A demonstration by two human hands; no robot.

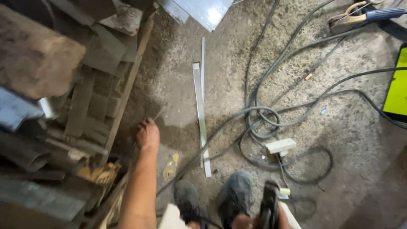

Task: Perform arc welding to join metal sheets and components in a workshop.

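The left hand (147,135) is reaching toward eleven o'clock, its grip pinching a thin rod (160,113) just above the dirt floor (356,140). The right hand (254,221) is sitting at six o'clock, its grip wrapping a dark tool (269,203). A flat metal strip (201,114) is lying at twelve o'clock, with cables (263,118) coiling at two.

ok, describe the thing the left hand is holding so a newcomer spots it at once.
Start at the pile of scrap wood and metal on the left of the concrete floor. At its right edge the left hand pinches a thin rod, slanting up and right. It is far thinner and shorter than the flat metal strips beside it.
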